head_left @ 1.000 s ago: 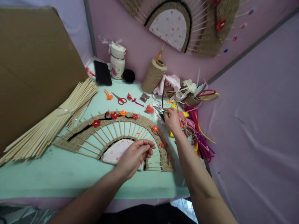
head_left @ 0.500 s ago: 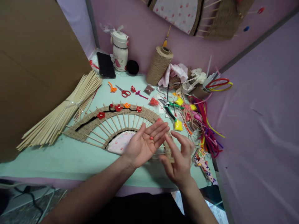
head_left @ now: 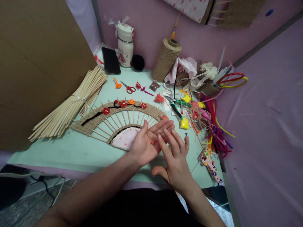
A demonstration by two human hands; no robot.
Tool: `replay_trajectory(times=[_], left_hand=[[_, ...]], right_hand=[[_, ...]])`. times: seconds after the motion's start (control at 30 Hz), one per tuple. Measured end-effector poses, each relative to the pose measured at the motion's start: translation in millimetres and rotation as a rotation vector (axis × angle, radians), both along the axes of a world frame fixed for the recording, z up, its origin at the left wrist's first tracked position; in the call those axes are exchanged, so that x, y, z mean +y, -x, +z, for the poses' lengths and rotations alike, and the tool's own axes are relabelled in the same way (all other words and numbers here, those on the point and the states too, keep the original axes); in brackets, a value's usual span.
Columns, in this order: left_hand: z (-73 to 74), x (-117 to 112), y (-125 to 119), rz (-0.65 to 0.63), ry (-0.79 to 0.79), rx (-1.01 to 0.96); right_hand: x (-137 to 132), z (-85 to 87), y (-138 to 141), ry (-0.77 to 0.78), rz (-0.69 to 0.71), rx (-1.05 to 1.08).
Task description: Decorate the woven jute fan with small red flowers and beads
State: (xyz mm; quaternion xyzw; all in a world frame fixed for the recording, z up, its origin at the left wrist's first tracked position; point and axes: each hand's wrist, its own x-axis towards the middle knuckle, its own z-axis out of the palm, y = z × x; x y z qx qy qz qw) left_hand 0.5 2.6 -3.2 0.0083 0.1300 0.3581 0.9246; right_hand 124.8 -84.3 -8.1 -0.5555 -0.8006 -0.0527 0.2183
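Note:
My left hand [head_left: 147, 143] is palm up, fingers stretched out, above the right part of a woven fan [head_left: 93, 117]. On its palm lies a small orange-red ball [head_left: 152, 142], perhaps clay. With fingers spread, my right hand [head_left: 174, 154] hovers over the left palm, its fingertips overlapping the left fingers; whether they touch I cannot tell. The fan has thin wooden ribs, a twine band with a black branch and red and orange flowers [head_left: 122, 104], and a pale spotted cloth centre [head_left: 125, 138]. Both hands hide the fan's right end.
Behind the fan lie red scissors [head_left: 129, 87], green-handled pliers [head_left: 176, 110] and yellow packets [head_left: 184, 123]. A bundle of sticks [head_left: 71, 102] is at left beside a cardboard panel [head_left: 40, 63]. A twine spool [head_left: 166, 60], white bottle [head_left: 125, 47], pipe cleaners [head_left: 216, 132] and patterned glue gun [head_left: 209, 162] stand or lie around.
My right hand has moved left over my left palm, and its fingers have spread. The ball stays on the left palm. The camera's view has shifted slightly.

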Motion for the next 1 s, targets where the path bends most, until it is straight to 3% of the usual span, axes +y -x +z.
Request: replay_trajectory(times=[0.47,0.63,0.77,0.93,1.0], left_hand=[[0.6,-0.6,2.5,-0.012,-0.044,-0.044],[0.1,-1.7,1.8,-0.119,-0.018,-0.053],[-2.4,-0.3,1.1,-0.051,-0.031,-0.058],[-0.4,0.3,-0.2,-0.118,0.037,-0.022],[-0.1,1.2,0.6,-0.089,0.027,-0.030]], right_hand=[[0.2,-2.8,2.7,-0.003,0.000,-0.035],[1.9,-2.0,-0.2,0.000,-0.012,-0.027],[1.4,-3.1,-0.8,0.011,0.014,-0.051],[2.0,-4.2,-0.4,0.019,0.006,-0.030],[1.8,-4.8,-0.8,0.029,0.028,-0.039]])
